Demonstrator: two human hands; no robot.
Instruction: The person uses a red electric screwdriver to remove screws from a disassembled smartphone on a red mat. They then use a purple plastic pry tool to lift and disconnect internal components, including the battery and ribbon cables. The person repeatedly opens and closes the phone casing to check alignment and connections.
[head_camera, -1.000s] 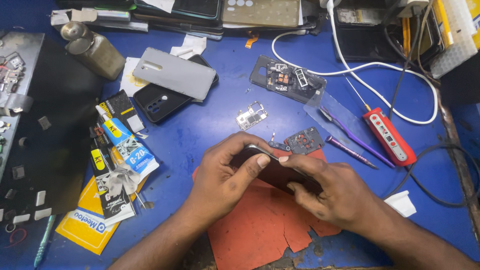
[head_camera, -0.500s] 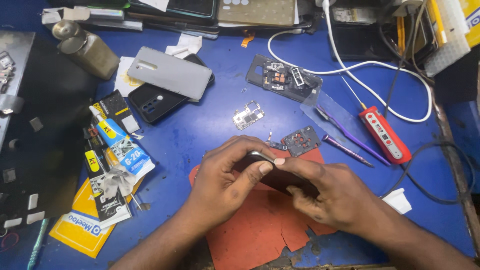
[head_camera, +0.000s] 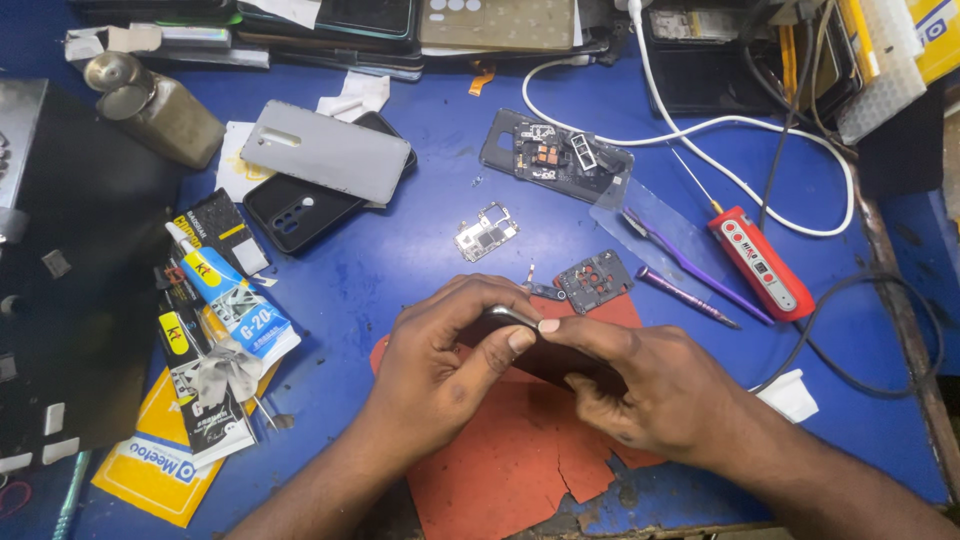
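Dark slim phone body (head_camera: 545, 352) pinched by left hand (head_camera: 440, 375) and right hand (head_camera: 650, 395) over torn red mat (head_camera: 500, 460); stripped parts on blue table (head_camera: 400, 250), reassembly unfinished.

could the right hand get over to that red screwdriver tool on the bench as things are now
Probably yes. The right hand holds the dark phone together with the left hand, but only bare blue bench and a purple tool lie between it and the red screwdriver.

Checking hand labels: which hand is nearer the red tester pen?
Right. The right hand lies below-left of the red tester pen, apart from it; the left hand is farther left, across the dark phone both hold.
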